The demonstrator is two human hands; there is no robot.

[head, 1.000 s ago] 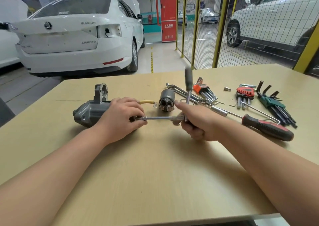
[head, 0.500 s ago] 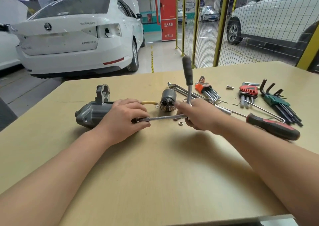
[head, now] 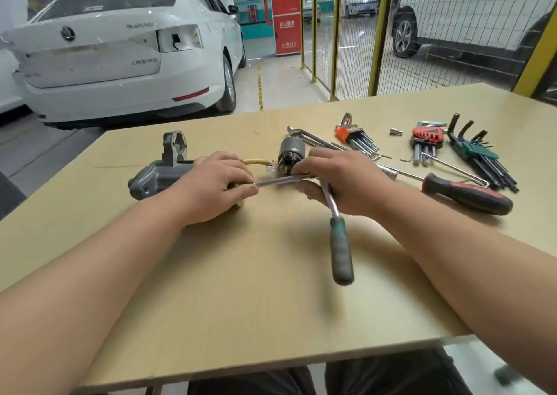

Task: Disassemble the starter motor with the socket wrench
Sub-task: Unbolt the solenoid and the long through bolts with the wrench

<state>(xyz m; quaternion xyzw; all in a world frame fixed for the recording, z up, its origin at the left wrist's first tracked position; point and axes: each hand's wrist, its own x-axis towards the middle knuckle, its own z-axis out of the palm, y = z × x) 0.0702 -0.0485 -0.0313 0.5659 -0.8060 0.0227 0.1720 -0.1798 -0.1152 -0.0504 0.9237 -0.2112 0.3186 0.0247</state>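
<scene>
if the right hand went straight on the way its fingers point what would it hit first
Probably the left hand, which grips the starter motor; the right hand points leftward along the socket wrench bar toward it.

Socket wrench (head: 340,244) handle swung down toward person

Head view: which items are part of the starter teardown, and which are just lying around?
In the job: starter motor, gripped by the left hand; socket wrench, held by the right hand.
Lying about: screwdriver, orange hex key set, red hex key set, green hex key set, small loose socket.
</scene>
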